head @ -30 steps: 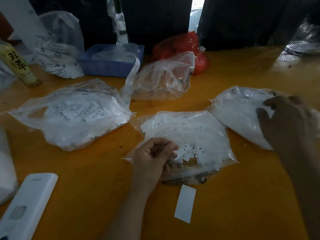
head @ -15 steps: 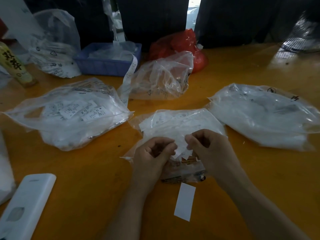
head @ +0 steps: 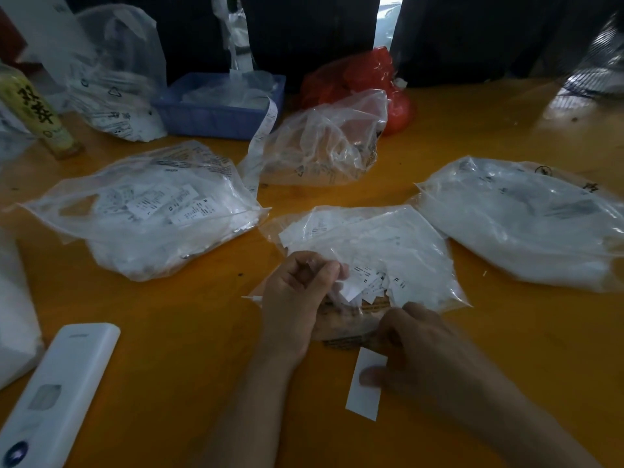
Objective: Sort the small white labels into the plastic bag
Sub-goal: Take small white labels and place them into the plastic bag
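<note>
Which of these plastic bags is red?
The crumpled red bag at the table's far edge, behind a clear bag; every other bag is clear or whitish.

A smooth, faintly glossy orange desk [head: 506,349] carries thin, crinkled clear plastic bags; the central plastic bag [head: 398,251] shows matt white paper labels [head: 368,282] inside. At six o'clock lies a plain matt paper slip [head: 364,396]. At eleven o'clock sits a matt blue plastic tray [head: 209,116]; at seven, a smooth white plastic device [head: 60,393].
</note>
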